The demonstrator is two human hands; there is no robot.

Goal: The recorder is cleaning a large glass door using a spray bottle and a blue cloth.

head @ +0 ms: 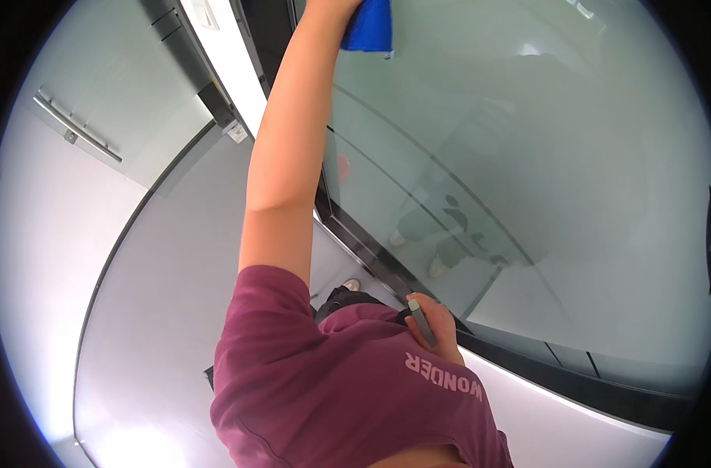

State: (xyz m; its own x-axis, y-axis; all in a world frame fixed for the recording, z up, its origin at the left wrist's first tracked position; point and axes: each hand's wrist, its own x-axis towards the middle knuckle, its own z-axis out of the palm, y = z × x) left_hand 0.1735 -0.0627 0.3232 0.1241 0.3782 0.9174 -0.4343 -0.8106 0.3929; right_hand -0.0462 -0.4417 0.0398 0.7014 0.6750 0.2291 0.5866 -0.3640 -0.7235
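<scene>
My left arm reaches up to the top of the head view, where only part of my left hand shows at the picture's edge. A blue cloth is held in it against a large greenish glass panel; the fingers are hidden. My right hand is low by my waist, closed around a grey handle with a pale green end. A black part shows beside this handle, but what tool it belongs to cannot be told. The glass carries faint reflections, with my legs and shoes among them.
A black frame edges the glass low down, close to my right hand. To the left stands a glass door with a metal bar handle. A white wall strip with a switch is at upper left. Grey floor lies left of me.
</scene>
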